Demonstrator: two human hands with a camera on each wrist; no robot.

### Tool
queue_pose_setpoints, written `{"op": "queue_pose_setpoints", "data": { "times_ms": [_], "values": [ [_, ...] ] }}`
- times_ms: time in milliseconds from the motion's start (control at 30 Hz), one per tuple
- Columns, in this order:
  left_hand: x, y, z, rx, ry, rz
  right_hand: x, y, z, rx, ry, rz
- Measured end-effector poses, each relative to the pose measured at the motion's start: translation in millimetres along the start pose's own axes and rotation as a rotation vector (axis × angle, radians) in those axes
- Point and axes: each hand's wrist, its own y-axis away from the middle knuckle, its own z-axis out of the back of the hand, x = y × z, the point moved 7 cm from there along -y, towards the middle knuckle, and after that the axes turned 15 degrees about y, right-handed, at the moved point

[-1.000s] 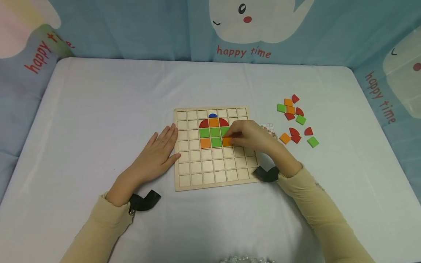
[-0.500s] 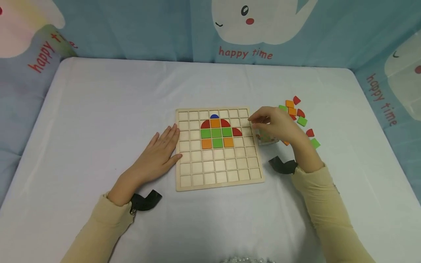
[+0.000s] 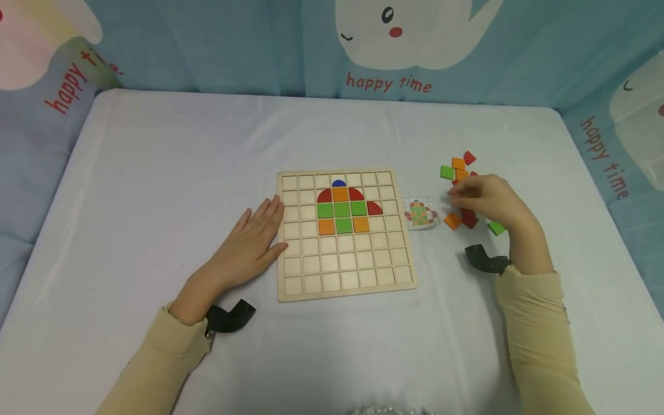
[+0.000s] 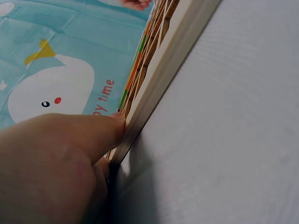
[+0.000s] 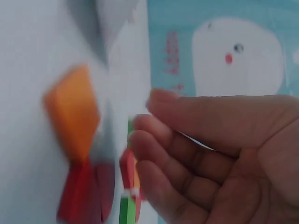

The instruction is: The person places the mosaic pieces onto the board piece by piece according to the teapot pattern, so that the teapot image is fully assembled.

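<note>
The wooden grid board lies flat with green and orange squares, red quarter-round tiles and a blue half-round tile set in its cells. One red quarter-round tile sits right of the upper green row. My left hand lies flat with its fingertips and thumb at the board's left edge. My right hand hovers over the loose tiles, thumb and fingers loosely bent and apart with nothing between them. Near it in the right wrist view are an orange square tile and red tiles, both blurred.
A small picture card with a coloured grid pattern lies by the board's right edge. Other loose tiles include a green square and a red quarter-round. A patterned blue curtain stands behind the white table.
My right hand has let go of the orange square in the board and moved right to the loose tiles. The picture card has come into full view. My left hand stays in place.
</note>
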Motion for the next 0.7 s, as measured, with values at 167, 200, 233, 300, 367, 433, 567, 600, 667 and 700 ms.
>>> {"op": "queue_pose_setpoints", "data": {
  "times_ms": [167,200,233,300,367,433,567,600,667,700],
  "values": [
    [-0.4,0.3,0.3,0.001,0.002,-0.002,-17,2.3,-3,0.036,0.004,-0.015],
    [-0.2,0.3,0.2,0.002,0.000,-0.001,-19,2.4,-4,0.041,0.001,-0.014],
    [-0.1,0.3,0.0,0.002,-0.001,0.000,-20,2.5,-4,0.044,0.001,-0.014],
    [0.1,0.2,-0.3,0.002,-0.001,0.002,-22,3.0,-3,0.047,0.001,-0.021],
    [0.2,0.2,-0.5,0.002,-0.002,0.003,-27,3.6,-2,0.047,-0.004,-0.039],
    [0.2,0.1,-0.5,0.001,-0.001,0.003,-33,3.8,-1,0.042,-0.003,-0.070],
    [0.3,-0.2,-0.6,-0.005,-0.001,-0.004,-47,4.3,0,0.038,-0.005,-0.127],
    [0.4,-0.3,-0.7,-0.005,-0.001,-0.004,-49,5.2,1,0.037,-0.008,-0.136],
    [0.5,-0.7,-0.9,-0.009,-0.001,-0.012,-55,8.4,3,0.040,-0.018,-0.143],
    [0.4,-0.9,-1.0,-0.011,-0.001,-0.016,-58,10.7,4,0.044,-0.013,-0.146]
  ]
}}
